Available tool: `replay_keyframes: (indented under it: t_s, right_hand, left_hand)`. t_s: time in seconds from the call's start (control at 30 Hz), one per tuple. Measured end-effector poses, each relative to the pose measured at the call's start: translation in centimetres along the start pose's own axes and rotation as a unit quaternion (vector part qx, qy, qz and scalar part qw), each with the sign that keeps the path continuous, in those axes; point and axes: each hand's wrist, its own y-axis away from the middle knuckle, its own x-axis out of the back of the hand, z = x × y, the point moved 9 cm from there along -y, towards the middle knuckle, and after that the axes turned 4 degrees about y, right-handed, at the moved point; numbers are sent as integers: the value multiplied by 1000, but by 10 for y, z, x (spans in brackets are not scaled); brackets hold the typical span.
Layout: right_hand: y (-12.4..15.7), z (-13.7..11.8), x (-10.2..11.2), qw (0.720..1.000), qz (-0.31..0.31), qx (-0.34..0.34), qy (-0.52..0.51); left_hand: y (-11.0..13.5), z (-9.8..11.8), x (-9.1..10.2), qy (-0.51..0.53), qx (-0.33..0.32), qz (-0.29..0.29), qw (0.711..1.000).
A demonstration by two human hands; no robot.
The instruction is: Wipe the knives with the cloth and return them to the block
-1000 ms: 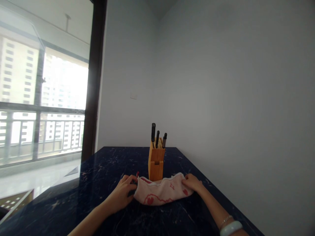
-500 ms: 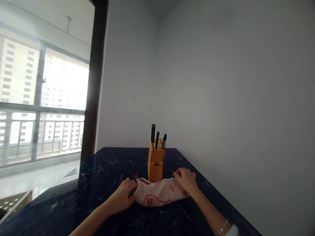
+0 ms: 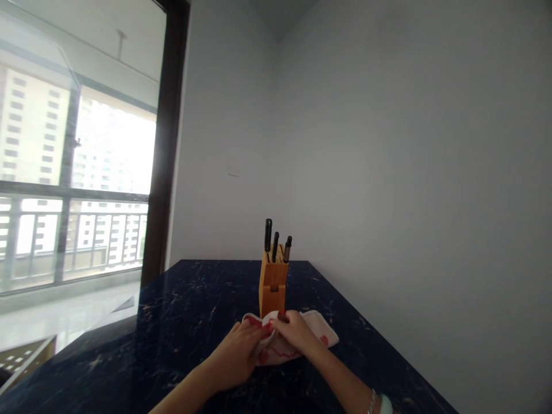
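From my head camera, my left hand (image 3: 235,356) and right hand (image 3: 293,332) have come together over a white terry kitchen towel (image 3: 321,329) with a red line print. It lies on the dark marble countertop (image 3: 194,293), just in front of the base of the bamboo knife block (image 3: 271,290).

The fingers of my left hand are spread over the towel's left part, and the fingertips of my right hand are gathered on top near its middle. My two hands nearly meet there. I can't tell from this angle whether either hand has cloth pinched or is only pressing down, but neither has let go of the towel.

As far as I can see, part of the work is done: the towel's left side is doubled up under my hands in a soft, raised fold. Its right end remains flat on the stone, unfolded and sticking out past my right hand.

The knife block stands upright beyond my hands, with three black knife handles (image 3: 275,239) rising from its slots, untouched. My right wrist wears a thin bracelet (image 3: 371,402) and a pale bangle (image 3: 386,405). To the left, a glass door opens onto a balcony railing (image 3: 73,241).
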Motion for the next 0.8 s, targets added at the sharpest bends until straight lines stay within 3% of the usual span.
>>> replay_keyframes:
  t_s: [0.1,0.17,0.27,0.37,0.6,0.8]
  right_hand:
    - [0,9,1,999,9,-29,-25]
    - [0,10,1,998,7,-31,-45]
    - [1,4,2,997,5,-15,-76]
    - [5,-10,6,995,11,22,-96]
    - [18,-40,8,989,10,105,-100]
    - [23,-49,9,986,-2,143,-85]
  left_hand:
    - [-2,-2,4,-5,16,0,1000]
    - [-6,-14,9,-37,63,7,997]
    - [-15,-36,16,-100,143,22,984]
    - [-23,-52,19,-116,175,31,977]
    - [-32,-59,12,-119,156,30,980]
    - [-42,-61,-2,-107,134,-8,985]
